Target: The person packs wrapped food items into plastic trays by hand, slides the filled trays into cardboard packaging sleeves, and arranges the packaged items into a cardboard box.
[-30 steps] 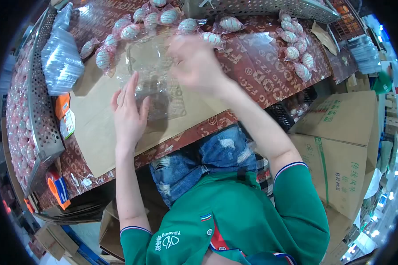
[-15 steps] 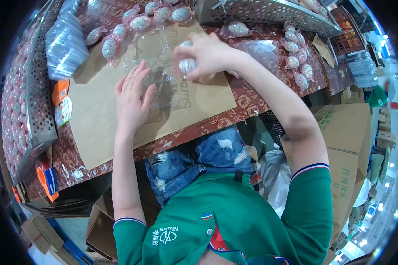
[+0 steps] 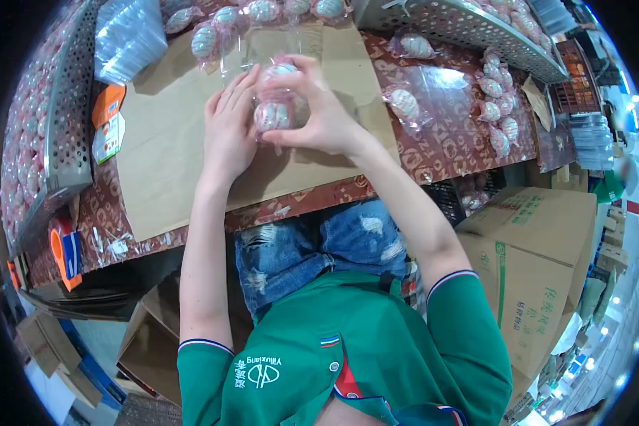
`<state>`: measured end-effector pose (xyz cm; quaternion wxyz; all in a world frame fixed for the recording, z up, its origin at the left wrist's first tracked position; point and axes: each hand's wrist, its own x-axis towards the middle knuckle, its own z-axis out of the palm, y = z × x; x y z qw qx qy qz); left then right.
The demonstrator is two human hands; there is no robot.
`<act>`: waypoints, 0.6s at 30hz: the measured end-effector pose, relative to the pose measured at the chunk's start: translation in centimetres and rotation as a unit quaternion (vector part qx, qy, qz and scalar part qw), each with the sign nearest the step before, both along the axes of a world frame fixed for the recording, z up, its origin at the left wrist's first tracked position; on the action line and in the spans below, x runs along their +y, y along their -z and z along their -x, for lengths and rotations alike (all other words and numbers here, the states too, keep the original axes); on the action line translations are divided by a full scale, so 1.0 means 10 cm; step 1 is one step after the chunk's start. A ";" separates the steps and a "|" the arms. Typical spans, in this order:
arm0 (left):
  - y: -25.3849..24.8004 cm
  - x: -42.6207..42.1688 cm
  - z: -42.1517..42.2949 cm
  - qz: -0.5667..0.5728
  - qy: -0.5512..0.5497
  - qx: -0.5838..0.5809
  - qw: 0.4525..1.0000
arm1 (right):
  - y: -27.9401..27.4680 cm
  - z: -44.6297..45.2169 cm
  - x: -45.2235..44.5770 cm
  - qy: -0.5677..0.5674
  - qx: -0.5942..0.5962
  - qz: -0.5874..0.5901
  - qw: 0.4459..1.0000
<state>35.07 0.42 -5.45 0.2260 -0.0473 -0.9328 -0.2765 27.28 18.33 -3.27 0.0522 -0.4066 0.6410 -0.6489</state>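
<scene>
My right hand [image 3: 318, 110] is closed around two wrapped balls [image 3: 272, 116], white with dark stripes in clear, pink-tinted film. They sit one above the other between thumb and fingers, over the brown paper. My left hand [image 3: 228, 135] lies alongside them with its fingers stretched out, close to their left side. Beneath and behind the fingers is a clear plastic tray [image 3: 241, 44], partly hidden by both hands. More wrapped balls [image 3: 205, 41] lie in a row along the far edge of the brown paper [image 3: 163, 170].
A perforated metal bin [image 3: 67, 135] of wrapped balls stands left, another metal bin [image 3: 468, 32] at the back right. Stacked clear trays [image 3: 129, 39] lie back left. A tape dispenser [image 3: 65, 252] is at the near left edge, and a cardboard box [image 3: 525, 263] stands to my right.
My right hand has moved left and nearer with the wrapped balls, meeting my left hand. The view has shifted slightly; a single wrapped ball formerly behind the right arm now shows.
</scene>
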 end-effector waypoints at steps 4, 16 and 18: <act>-0.03 0.02 -0.03 0.020 -0.002 -0.029 0.999 | 0.18 0.16 0.18 0.025 0.174 -0.153 0.973; 0.01 0.01 0.02 -0.014 -0.025 -0.039 0.999 | 0.35 0.23 -0.06 0.061 0.077 -0.017 0.995; -0.07 -0.02 0.02 -0.045 0.009 -0.058 0.997 | 0.34 0.19 -0.03 0.076 0.170 -0.057 0.981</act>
